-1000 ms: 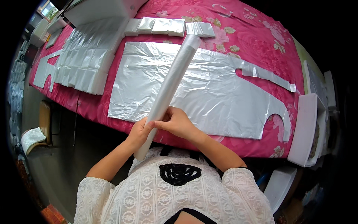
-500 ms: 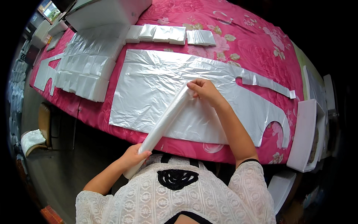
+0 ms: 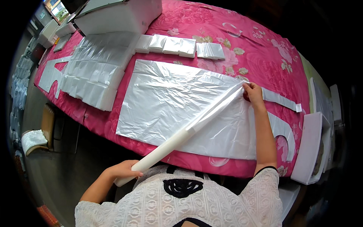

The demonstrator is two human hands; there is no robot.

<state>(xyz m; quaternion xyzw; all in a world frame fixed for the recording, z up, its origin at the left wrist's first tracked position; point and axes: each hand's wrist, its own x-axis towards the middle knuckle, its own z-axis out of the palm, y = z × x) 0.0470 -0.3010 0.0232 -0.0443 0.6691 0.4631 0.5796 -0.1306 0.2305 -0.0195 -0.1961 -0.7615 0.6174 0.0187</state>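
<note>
A long white roll of plastic film (image 3: 166, 147) slants from near my body toward the middle of the table. My left hand (image 3: 126, 170) is wrapped round its near end. At the far end, my right hand (image 3: 253, 94) pinches a gathered edge of thin translucent film, which stretches back to the roll. Beneath it all lies a large flat silvery plastic sheet (image 3: 151, 98), creased and shiny. Its right end has a strap-like strip (image 3: 280, 100) and a curved cut-out, like a vest-handled bag. My right forearm and the film hide part of that end.
Stacks of folded silvery bags (image 3: 94, 72) stand on the left, with a row of smaller packs (image 3: 179, 46) behind. A white foam box (image 3: 117, 19) sits at the far left. Pink flowered cloth (image 3: 204, 17) covers the table. White foam containers (image 3: 308, 149) stand right; a chair (image 3: 48, 123) is left.
My right hand has moved right and slightly away, drawing the film edge out from the roll. My left hand, still on the roll's near end, has shifted slightly left and closer to me.
</note>
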